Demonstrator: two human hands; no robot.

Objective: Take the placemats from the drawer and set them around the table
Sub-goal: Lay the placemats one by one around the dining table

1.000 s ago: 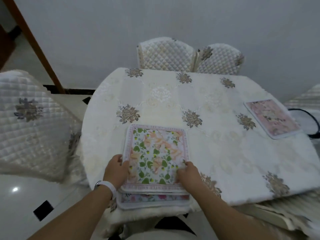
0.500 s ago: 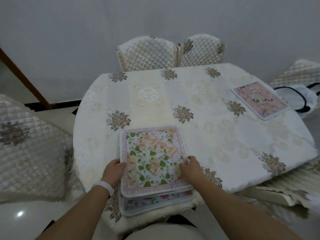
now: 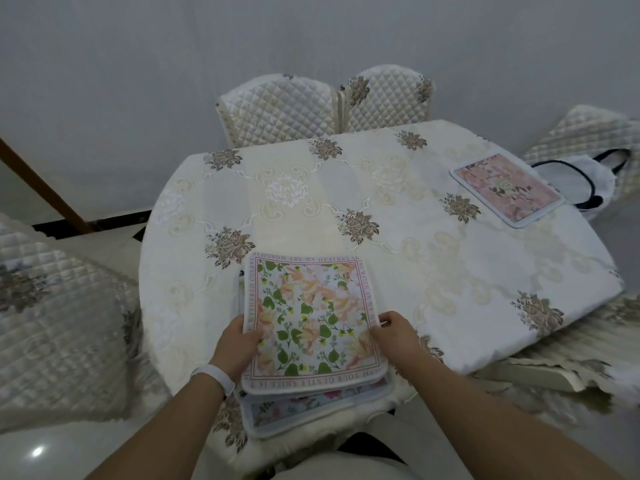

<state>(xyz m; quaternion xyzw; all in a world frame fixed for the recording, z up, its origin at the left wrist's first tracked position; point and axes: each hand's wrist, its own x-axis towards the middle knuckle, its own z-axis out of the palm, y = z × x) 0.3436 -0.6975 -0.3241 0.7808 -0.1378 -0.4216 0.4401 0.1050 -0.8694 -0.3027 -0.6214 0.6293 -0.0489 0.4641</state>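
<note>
While the left hand [image 3: 239, 344] curls its fingers over the left edge of the top placemat [image 3: 313, 323], with a white wristband [image 3: 213, 375] on its wrist, the right hand [image 3: 393, 332] closes its fingers on the same mat's right edge, so both hands have hold of it at once. That mat carries green leaves and peach flowers inside a pink lettered border, and it lies on a stack of placemats [image 3: 311, 408] at the near edge of the bench [image 3: 381, 216], its near end lifted slightly off the one below. The mat beneath shows a pale blue and pink floral strip sticking out toward the person, and the stack overhangs the bench edge a little. A cream embroidered tablecloth [image 3: 287, 192] with brown flower clusters covers the whole bench top and drapes over its sides. Well apart from the stack, at the far right edge of the bench, a pink placemat [image 3: 507, 188] lies flat by itself. Just beyond it, a white bag [image 3: 571, 178] with dark handles rests on a quilted chair [image 3: 581, 133] at the right; what is inside the bag cannot be told. Two more quilted chair backs [image 3: 325, 102] stand side by side at the far side of the bench against a grey wall, and another quilted chair [image 3: 59, 320] sits close at the left. Nothing lies between the hands and the open middle of the cloth.
</note>
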